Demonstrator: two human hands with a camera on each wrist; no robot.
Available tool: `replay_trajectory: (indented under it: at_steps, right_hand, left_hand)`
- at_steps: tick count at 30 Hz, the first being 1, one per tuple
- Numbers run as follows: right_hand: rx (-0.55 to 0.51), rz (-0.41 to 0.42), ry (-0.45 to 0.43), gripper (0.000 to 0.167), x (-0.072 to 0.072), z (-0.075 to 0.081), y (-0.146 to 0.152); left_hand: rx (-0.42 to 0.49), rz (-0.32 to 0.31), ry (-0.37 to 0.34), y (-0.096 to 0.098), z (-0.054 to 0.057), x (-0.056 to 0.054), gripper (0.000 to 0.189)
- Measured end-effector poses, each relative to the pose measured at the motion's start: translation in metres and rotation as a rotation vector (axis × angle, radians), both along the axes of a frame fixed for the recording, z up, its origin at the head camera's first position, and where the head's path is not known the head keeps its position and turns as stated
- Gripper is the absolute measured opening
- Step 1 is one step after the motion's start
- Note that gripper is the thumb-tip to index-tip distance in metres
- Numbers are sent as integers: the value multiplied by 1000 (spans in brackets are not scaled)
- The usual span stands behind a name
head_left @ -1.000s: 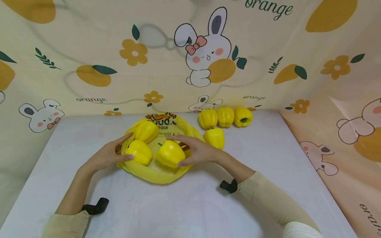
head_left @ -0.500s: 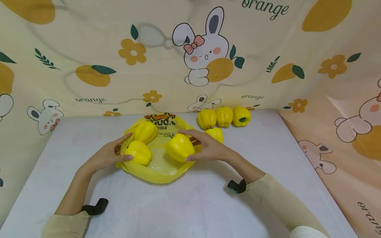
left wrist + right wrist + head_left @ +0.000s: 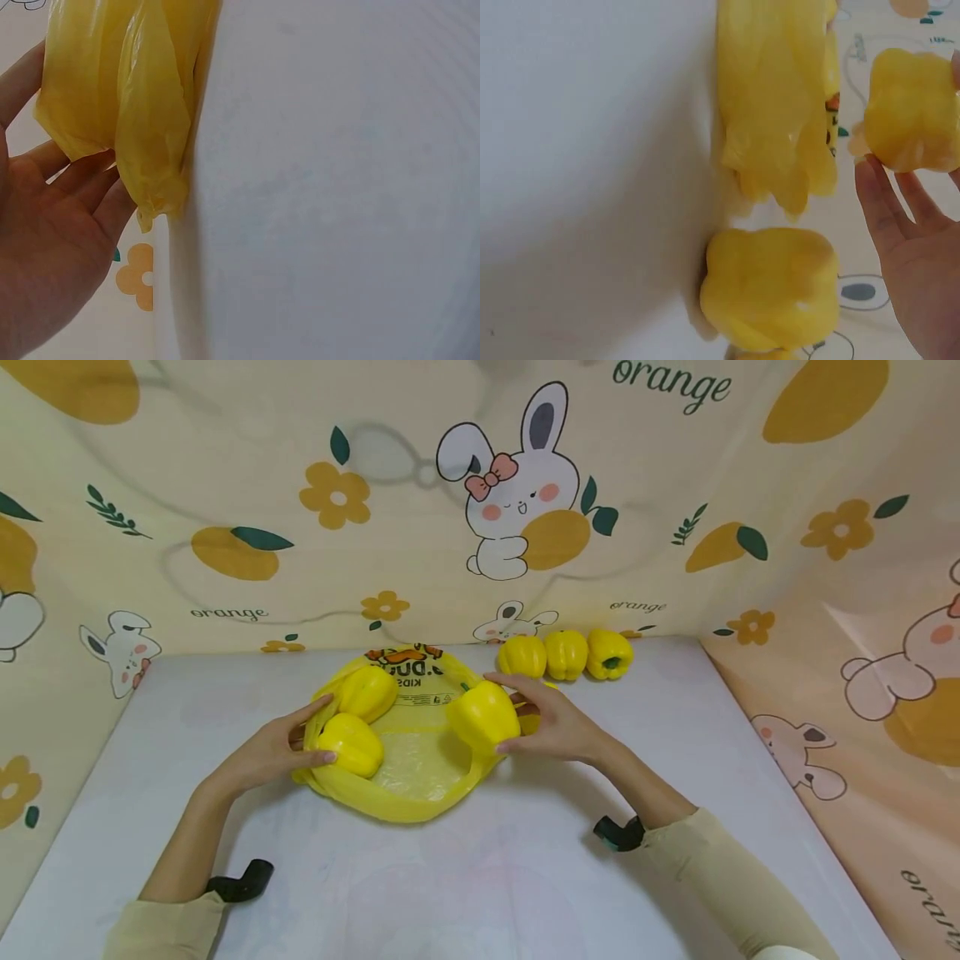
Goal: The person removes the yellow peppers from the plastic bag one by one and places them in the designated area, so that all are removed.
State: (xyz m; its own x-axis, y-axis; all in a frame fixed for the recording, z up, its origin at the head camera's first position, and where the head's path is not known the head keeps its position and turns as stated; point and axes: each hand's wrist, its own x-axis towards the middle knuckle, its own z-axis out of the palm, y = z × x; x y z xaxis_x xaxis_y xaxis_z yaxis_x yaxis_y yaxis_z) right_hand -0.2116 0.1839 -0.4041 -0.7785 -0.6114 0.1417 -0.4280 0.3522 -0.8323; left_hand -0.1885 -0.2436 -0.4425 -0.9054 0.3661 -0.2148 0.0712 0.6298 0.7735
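A yellow plastic bag (image 3: 408,797) lies spread with its mouth open, two yellow bell peppers (image 3: 367,693) inside its left part. At the bag's left rim, my left hand (image 3: 262,752) grips the plastic, its thumb over the edge against the nearer pepper. The left wrist view has fingers behind the bag's folds (image 3: 154,112). My right hand (image 3: 558,727) holds another yellow bell pepper (image 3: 486,717) by its right side, stem upward, over the bag's right rim. In the right wrist view, that pepper (image 3: 911,109) is raised off the table, apart from the bag (image 3: 772,97).
Three more yellow bell peppers (image 3: 566,655) stand in a row at the table's back edge. Another pepper (image 3: 772,289), mostly hidden behind my right hand in the head view, sits beside the bag. A printed cloth (image 3: 420,552) rises behind the white table (image 3: 420,893).
My right hand has carried its bell pepper rightward and slightly up, from the bag's middle to its right rim. It now covers the nearest loose pepper. The left hand stays put.
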Motion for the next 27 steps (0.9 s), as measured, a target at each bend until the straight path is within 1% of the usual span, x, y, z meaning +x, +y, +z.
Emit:
replay_trajectory:
  at_steps: [4, 9, 17, 22, 27]
  right_hand:
    - [-2, -27, 1, 89, 1, 3, 6]
    - [-21, -69, 8, 86, 5, 2, 17]
    - [-13, -153, 72, 88, 7, 2, 42]
    - [-15, -207, 67, 88, 10, 4, 53]
    - [-1, -248, 69, 87, 9, 4, 63]
  left_hand:
    - [18, -1, 0, -2, -2, 2, 92]
    - [30, -3, -10, -3, -6, 6, 92]
    - [15, -1, 4, 0, -5, 2, 92]
    - [32, -5, 3, -1, -5, 1, 92]
    - [40, -6, 3, -1, -3, 1, 92]
